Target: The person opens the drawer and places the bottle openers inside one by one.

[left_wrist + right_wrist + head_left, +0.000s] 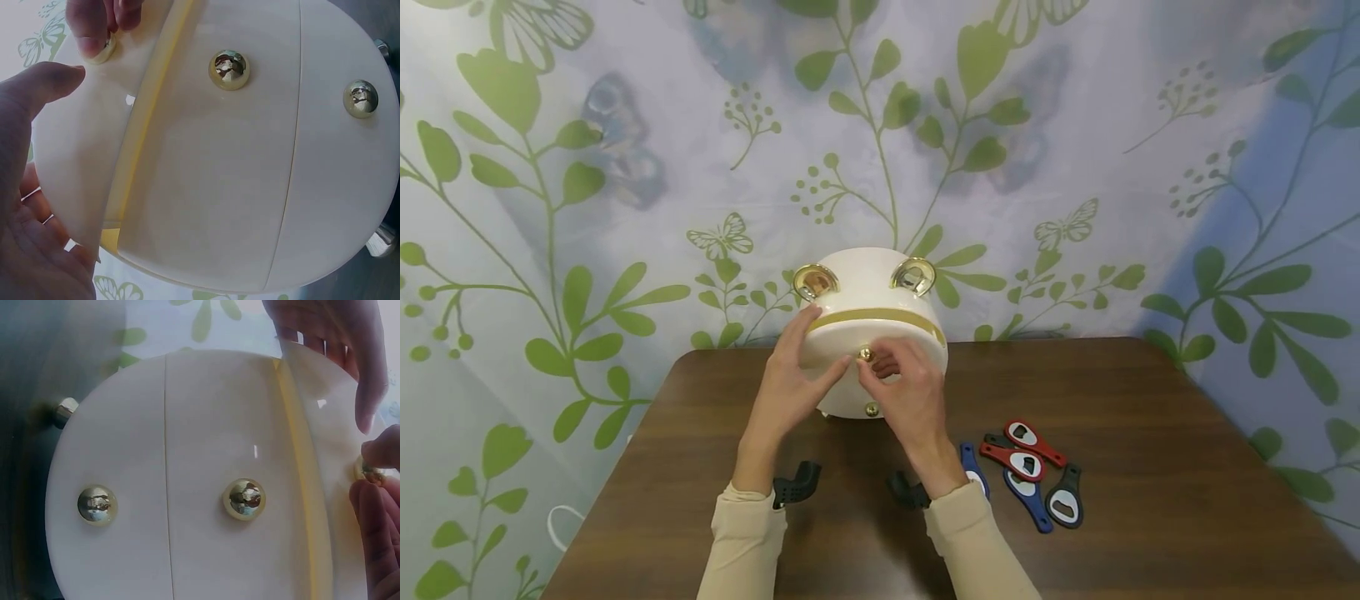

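Note:
A white rounded box [865, 287] with two gold ears and drawers stands at the back of the table. Its top drawer [78, 144] is pulled out a little, baring a golden strip [880, 317] along its upper edge. My right hand [913, 396] pinches the drawer's gold knob [370, 470] between thumb and fingertips. At the drawer's left side, my left hand [786, 387] has its fingers along the curved edge and its thumb extended near the knob. Two lower gold knobs, a middle one [229, 69] and a bottom one [360, 99], are untouched.
Several bottle openers in red [1030, 437], blue [1030, 500] and black [1066, 500] lie to the right of my right forearm, some overlapping. A patterned cloth [647, 167] hangs behind the brown table [1112, 400]. Short silver feet [382, 240] support the box.

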A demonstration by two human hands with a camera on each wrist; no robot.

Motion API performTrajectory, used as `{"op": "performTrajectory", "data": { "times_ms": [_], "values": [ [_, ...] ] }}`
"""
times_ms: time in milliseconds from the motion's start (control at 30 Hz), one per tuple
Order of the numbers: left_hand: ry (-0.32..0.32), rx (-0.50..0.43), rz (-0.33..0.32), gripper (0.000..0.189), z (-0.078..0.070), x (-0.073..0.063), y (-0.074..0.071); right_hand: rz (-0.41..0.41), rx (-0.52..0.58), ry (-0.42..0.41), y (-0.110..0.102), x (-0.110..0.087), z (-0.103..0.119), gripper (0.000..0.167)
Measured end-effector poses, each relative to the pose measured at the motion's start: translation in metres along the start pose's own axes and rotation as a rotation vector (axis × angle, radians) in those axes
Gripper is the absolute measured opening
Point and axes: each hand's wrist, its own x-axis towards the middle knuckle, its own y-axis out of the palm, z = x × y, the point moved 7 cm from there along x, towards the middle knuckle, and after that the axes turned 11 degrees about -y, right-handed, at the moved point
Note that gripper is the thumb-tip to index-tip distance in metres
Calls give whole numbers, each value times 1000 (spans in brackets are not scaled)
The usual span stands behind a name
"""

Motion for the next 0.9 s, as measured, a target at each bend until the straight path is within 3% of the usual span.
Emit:
{"op": "performTrajectory", "data": {
  "times_ms": [367, 900],
  "values": [
    [32, 6, 20, 81, 0, 3, 0, 28, -28, -15, -6, 0, 5, 20],
    [15, 17, 89, 93, 7, -1, -3, 98, -41, -41, -12, -6, 20, 20]
  ]
}}
